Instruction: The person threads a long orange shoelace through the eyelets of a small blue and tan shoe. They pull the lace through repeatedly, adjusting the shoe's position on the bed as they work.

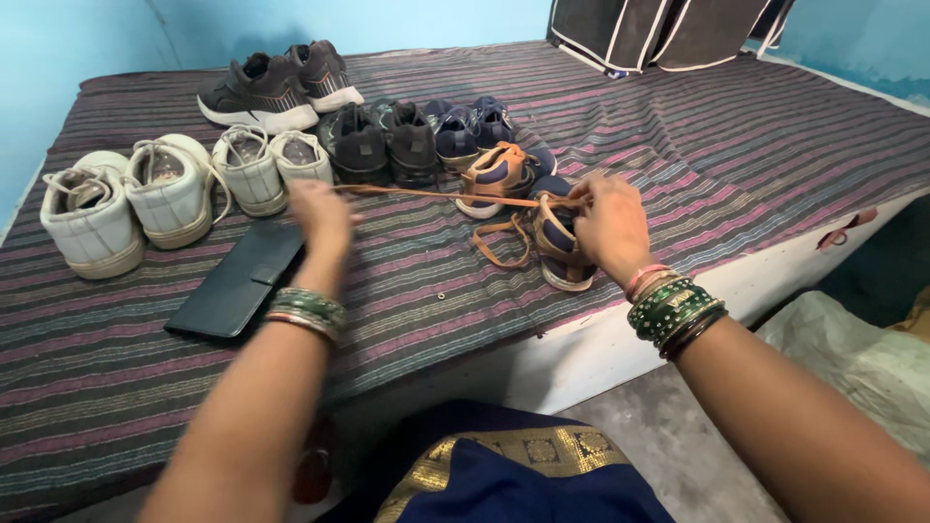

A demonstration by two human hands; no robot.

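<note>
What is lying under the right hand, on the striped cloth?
Under the right hand lies a tan-and-navy shoe on the striped cloth. Its toe and loose lace loop show; the hand covers its top, so the eyelets there cannot be seen.

My left hand (320, 215) is blurred, its grip on the tan lace (426, 195) unclear. My right hand (608, 229) hides part of the tan-and-navy shoe (560, 244). The dark fabric wardrobe (659, 29) is cut off at the top edge, my arms at the bottom.
</note>
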